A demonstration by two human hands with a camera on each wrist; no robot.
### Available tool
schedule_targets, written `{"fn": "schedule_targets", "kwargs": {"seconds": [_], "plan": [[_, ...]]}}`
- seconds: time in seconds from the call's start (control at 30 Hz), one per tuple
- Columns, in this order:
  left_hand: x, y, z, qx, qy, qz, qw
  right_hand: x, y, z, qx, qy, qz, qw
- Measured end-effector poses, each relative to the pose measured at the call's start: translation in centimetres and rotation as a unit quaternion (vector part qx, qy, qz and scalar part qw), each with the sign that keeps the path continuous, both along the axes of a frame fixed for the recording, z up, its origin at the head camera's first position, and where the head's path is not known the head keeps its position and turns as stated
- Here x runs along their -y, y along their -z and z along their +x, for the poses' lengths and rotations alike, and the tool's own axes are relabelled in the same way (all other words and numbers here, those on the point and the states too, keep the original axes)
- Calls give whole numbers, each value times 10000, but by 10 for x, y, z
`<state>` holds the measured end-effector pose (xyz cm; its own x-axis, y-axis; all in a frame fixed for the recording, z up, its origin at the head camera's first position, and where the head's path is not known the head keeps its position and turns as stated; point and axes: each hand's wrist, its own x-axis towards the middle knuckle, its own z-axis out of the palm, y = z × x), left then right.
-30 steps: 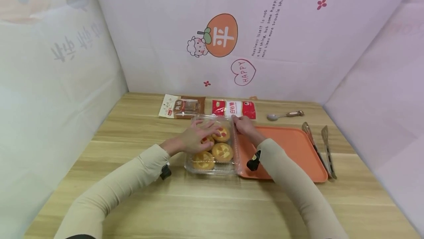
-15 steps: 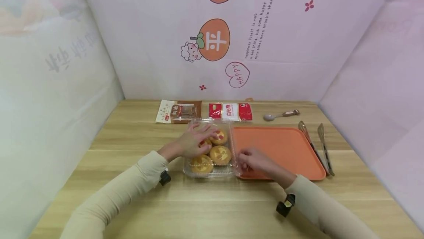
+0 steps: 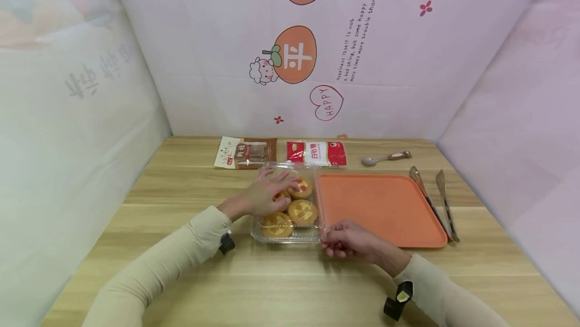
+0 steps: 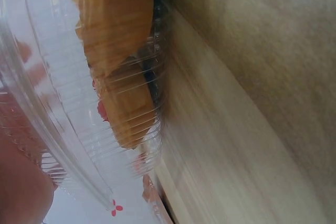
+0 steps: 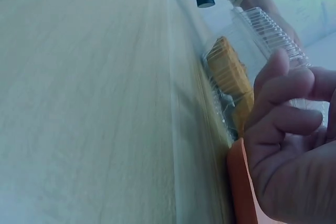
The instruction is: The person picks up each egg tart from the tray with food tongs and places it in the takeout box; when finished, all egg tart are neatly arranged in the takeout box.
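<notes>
A clear plastic clamshell box lies on the wooden table with several round yellow-topped tarts inside. My left hand rests with spread fingers on its lid, toward the far left part. At the near right corner, my right hand pinches the box's edge between thumb and forefinger, the other fingers curled. Through the ribbed wall in the left wrist view, the brown side of a tart shows. In the right wrist view, curled fingers partly cover the box.
An orange tray sits right against the box's right side. Tongs lie along the tray's right edge. Behind are a spoon, a red-and-white packet and a brown packet. Fabric walls enclose the table.
My right hand has left the box's far right corner, come down its right edge and taken the near right corner. My left hand stays on the lid.
</notes>
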<state>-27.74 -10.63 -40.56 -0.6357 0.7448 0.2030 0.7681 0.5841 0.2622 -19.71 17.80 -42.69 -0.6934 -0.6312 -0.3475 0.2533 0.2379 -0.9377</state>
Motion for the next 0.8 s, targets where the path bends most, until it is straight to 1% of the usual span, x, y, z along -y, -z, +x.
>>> {"fn": "schedule_targets", "kwargs": {"seconds": [0.2,0.4,0.53,0.67,0.8], "plan": [[0,-1,1,67,-21,17,10000,0,-2,1,11,23,-58,10000],[-1,1,1,64,-29,52,10000,-1,-1,2,5,23,-139,9999],[-1,2,1,61,-97,59,9999,-2,0,2,86,100,-162,9998],[-2,1,0,35,-97,115,9999,-3,0,1,166,102,-213,9996],[-1,-1,1,35,-79,-1,10000,-2,1,1,118,83,-165,9998]]}}
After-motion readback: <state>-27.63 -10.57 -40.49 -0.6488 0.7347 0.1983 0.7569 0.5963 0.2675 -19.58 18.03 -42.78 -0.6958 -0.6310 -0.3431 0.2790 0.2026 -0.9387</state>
